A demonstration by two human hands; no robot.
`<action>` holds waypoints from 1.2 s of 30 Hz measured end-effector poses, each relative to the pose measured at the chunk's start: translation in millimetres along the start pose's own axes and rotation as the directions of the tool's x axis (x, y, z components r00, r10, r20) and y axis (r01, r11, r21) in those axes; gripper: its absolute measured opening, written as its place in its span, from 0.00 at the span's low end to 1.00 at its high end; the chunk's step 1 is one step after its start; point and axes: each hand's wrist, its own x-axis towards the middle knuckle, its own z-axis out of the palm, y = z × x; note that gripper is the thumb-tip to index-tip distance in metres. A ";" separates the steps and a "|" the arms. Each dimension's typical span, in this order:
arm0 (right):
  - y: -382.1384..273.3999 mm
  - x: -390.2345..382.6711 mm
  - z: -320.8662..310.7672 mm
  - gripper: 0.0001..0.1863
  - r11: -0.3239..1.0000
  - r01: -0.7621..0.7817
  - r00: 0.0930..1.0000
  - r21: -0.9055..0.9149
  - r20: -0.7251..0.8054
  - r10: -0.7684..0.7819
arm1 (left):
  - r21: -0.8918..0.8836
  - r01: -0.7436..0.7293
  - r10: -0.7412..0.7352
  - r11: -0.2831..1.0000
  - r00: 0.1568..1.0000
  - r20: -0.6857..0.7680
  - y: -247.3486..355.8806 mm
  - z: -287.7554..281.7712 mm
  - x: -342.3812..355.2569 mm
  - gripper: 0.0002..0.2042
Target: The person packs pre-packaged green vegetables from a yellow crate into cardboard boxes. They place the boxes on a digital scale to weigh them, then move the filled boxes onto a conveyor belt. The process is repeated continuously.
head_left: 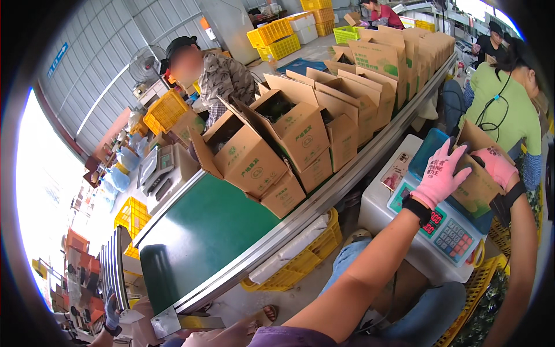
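Note:
My left hand (440, 176), in a pink glove with a black wristband, hovers over the scale with its fingers spread and nothing in them. Below it the digital scale (388, 202) shows a lit red display, a keypad and a blue pan (428, 151). On the pan a brown cardboard box (475, 194) stands with a flap raised. My right hand (498, 166), gloved in pink too, is closed at the box's upper edge; its fingertips are partly hidden.
Open cardboard boxes (254, 159) line the green conveyor belt (214, 231). A yellow crate (300, 254) sits beneath it. Dark green produce (491, 306) lies in a crate by my right arm. Co-workers stand across the belt (228, 78) and at right (497, 104).

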 end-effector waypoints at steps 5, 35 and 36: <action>35.3 4.5 18.6 0.26 0.996 0.049 0.999 0.080 0.004 -0.050 | 0.001 0.008 -0.008 1.000 1.000 0.002 6.2 -1.2 -3.6 0.28; 31.0 -553.0 258.3 0.31 0.250 -0.877 0.277 0.410 0.005 0.961 | -0.115 0.031 -0.055 0.993 0.976 -0.209 19.2 -39.5 -8.8 0.22; 29.1 -539.8 258.4 0.32 0.260 -0.856 0.293 0.448 0.006 0.956 | -0.114 0.040 -0.063 0.993 0.975 -0.211 17.1 -41.7 -10.3 0.22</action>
